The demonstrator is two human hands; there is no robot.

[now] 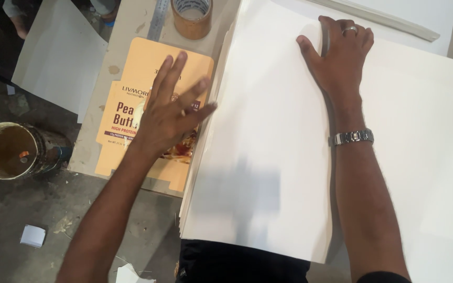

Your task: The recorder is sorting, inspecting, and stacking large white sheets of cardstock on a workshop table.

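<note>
My right hand [340, 55] lies flat on the big white sheet [289, 147], fingers a little apart and pressed down near its far edge, a ring on one of them and a metal watch [352, 137] on the wrist. The sheet tops a stack of white sheets [197, 173] whose edges show along the left side; it covers most of the work surface in front of me, and its right part runs out of view. My left hand [171, 112] hovers open, fingers spread wide, holding nothing — the fingertips [209, 108] reach just to the stack's left edge. It is blurred, so I cannot tell whether it touches what lies below.

Under that hand is a flat orange carton blank [132, 89] with printing and a food picture; my palm hides its middle. It rests on a grey board [93, 141] just beside the stack.

On the floor to the left stands a round can [11, 149] holding a brown liquid with something small and orange in it; what it is I cannot make out. At the far end of the board sits a roll of brown tape [192, 18], cut off by the top edge, and a metal ruler [159, 20] beside it. Another pale sheet [58, 52] lies farther left, well apart — and a small white scrap [32, 235] sits on the dirty floor near my left forearm. A folded white strip [384, 21] lies beyond my right hand.
</note>
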